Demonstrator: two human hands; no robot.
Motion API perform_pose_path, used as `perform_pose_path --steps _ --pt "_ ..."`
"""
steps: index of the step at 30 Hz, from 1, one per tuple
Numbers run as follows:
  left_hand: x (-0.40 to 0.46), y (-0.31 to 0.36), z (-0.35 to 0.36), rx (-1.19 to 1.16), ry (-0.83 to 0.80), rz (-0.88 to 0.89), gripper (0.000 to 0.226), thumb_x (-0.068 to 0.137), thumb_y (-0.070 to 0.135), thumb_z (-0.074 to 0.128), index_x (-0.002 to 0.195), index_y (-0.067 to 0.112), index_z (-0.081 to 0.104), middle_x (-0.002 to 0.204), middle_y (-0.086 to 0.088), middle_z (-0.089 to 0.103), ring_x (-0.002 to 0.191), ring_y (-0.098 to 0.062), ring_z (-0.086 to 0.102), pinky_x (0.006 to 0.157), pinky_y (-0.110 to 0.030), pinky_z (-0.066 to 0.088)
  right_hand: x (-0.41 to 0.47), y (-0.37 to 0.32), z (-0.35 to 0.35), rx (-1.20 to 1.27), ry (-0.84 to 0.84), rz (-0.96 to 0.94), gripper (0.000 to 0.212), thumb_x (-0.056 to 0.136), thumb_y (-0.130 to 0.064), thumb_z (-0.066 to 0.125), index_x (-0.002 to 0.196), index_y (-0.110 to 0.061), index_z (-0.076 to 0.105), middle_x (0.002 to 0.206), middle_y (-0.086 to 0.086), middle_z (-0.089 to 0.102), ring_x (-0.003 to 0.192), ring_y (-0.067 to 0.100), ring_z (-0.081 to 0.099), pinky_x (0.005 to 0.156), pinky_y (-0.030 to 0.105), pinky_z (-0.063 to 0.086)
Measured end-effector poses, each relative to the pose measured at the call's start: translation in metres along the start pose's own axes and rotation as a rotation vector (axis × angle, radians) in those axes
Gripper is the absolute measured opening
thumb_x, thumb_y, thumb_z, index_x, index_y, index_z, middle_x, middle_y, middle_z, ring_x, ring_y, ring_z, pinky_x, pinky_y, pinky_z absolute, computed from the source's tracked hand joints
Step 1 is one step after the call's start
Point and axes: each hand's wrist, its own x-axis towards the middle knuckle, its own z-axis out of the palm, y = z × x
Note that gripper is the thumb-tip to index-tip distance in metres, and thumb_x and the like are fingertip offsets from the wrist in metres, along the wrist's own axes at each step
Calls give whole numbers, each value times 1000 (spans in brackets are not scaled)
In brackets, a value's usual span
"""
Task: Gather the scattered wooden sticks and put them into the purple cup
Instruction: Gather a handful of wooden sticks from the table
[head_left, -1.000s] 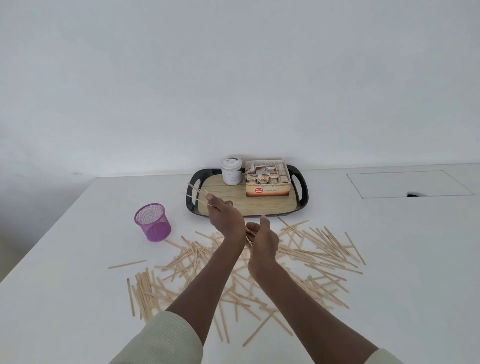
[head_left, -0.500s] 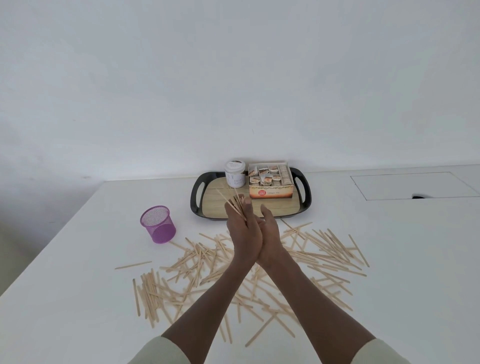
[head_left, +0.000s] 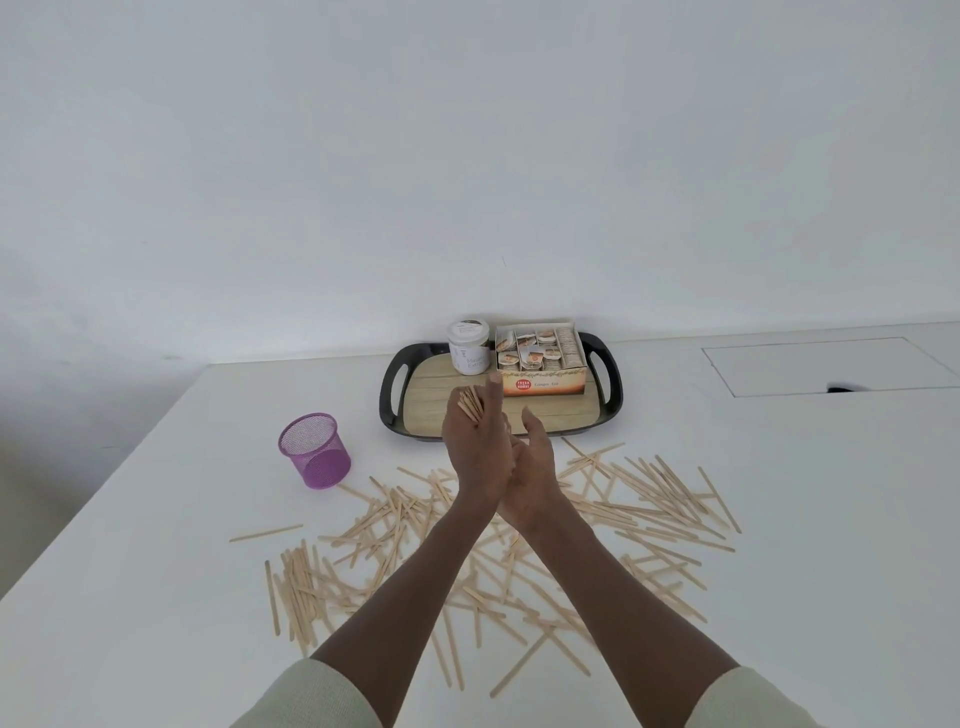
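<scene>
Many thin wooden sticks lie scattered across the white table in front of me. A purple mesh cup stands upright to the left of the pile, apart from both hands. My left hand is raised above the pile and grips a small bundle of sticks, whose ends poke up past its fingers. My right hand rests against the left one, palm turned toward it with fingers straight, and its hold on the bundle is hidden.
A black-rimmed tray with a wooden floor stands behind the hands. It carries a white jar and an open box of tea bags. A hatch panel is set in the table at the far right.
Both hands came together and rose; the sticks in my left hand went from fanned out sideways to a tight upright bundle. The view shifted slightly.
</scene>
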Motion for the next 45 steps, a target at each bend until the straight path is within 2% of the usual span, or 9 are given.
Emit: perform_pose_path --steps 3,7,13,16,21,27,35,42,45 --pt "-1 -3 2 -36 -51 -73 36 80 50 73 66 20 58 52 5 56 50 -9 54 54 -23 49 1 0 2 42 -10 -17 52 97 -55 44 103 -11 69 92 9 75 87 25 75 72 35 60" --pt "2 -15 2 -78 -129 -240 46 74 53 76 52 19 53 49 -1 49 52 -15 51 62 -35 55 2 -3 12 -83 -66 -53 52 97 -55 47 83 -13 73 72 0 67 71 14 70 66 29 57" --pt "8 -21 -7 -32 -81 -239 26 72 30 60 50 19 54 51 2 51 52 -11 50 56 -32 48 4 -7 13 -300 -13 -90 42 97 -40 56 112 -3 70 97 10 73 95 21 71 88 35 56" --pt "9 -23 -18 26 -73 -162 21 77 23 59 59 11 61 56 0 58 54 -9 53 53 -28 48 7 -23 18 -572 8 -273 35 99 -29 57 105 2 72 95 15 75 91 23 71 84 33 56" --pt "16 -36 -34 248 -45 -38 44 82 9 59 51 19 30 40 12 27 42 -7 25 41 -21 24 8 -52 41 -1368 -100 -517 22 90 -31 70 101 -13 77 88 -3 76 79 5 65 76 22 53" --pt "25 -53 -51 406 -97 96 44 88 17 61 50 21 39 39 10 42 43 -9 35 43 -19 28 14 -46 62 -1993 -276 -585 24 84 -22 77 108 -17 76 96 -4 77 92 4 69 79 11 49" --pt "31 -64 -84 417 -143 59 29 72 44 50 51 28 40 41 13 50 38 -5 41 38 -15 30 20 -11 77 -2071 -364 -505 8 79 -7 77 83 -13 79 72 -3 75 69 9 71 71 31 61" --pt "44 -71 -122 556 -133 74 35 74 46 50 53 23 35 44 10 48 44 -8 41 43 -17 34 32 21 85 -2062 -287 -505 8 79 -1 75 80 -6 79 63 -4 70 56 -1 65 52 8 46" --pt "52 -79 -147 585 -81 16 34 78 41 69 61 21 48 47 10 49 44 -7 43 44 -16 33 42 28 93 -2053 -235 -558 3 79 -6 77 80 -7 80 65 5 73 58 9 66 56 16 52"
